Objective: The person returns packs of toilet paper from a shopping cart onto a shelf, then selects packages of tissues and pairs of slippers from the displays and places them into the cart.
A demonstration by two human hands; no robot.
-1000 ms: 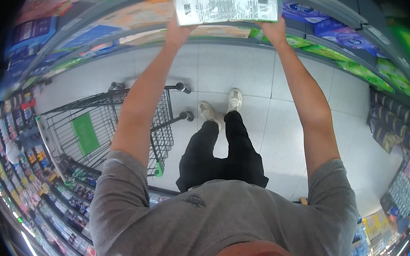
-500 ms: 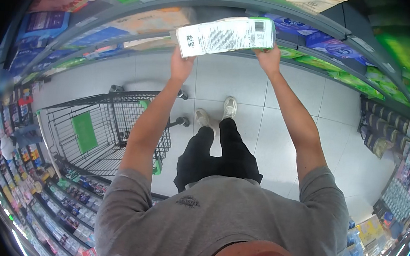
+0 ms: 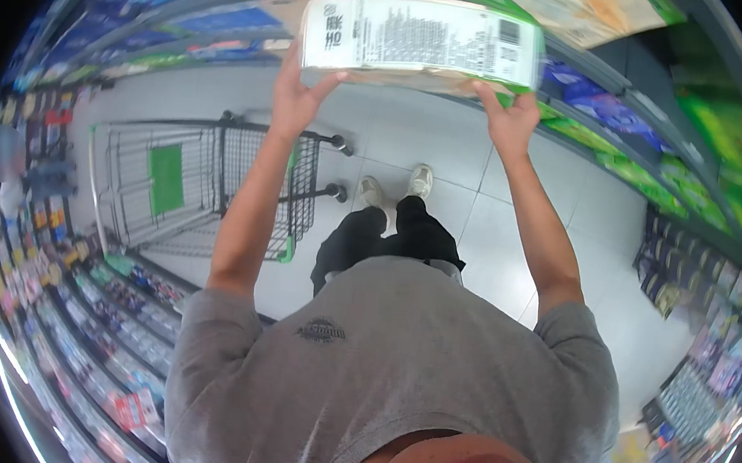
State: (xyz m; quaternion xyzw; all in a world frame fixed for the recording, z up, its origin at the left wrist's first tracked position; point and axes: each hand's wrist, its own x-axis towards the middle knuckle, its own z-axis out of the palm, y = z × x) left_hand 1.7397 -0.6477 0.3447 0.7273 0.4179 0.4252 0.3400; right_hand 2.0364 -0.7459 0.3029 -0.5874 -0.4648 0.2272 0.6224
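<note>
A white and green package [image 3: 423,40] with dark printing and a barcode is held up in front of the shelves, long side across the view. My left hand [image 3: 302,93] grips its left end, the thumb at the lower edge and the other fingers partly hidden at the side. At the right end my right hand [image 3: 511,116] holds the green part from below, its thumb on the lower edge. The package looks almost level, and both arms are stretched forward.
A wire shopping cart [image 3: 164,180] with a green panel stands on the floor [image 3: 560,191] to the left. Shelves [image 3: 638,101] with green and purple packs curve across the top and right. Another shelf with many small goods [image 3: 108,314] lies at the lower left.
The package was tilted half a second ago and now looks level, larger and higher in view. Both hands still hold its ends. The cart and shelves have shifted with the head's movement.
</note>
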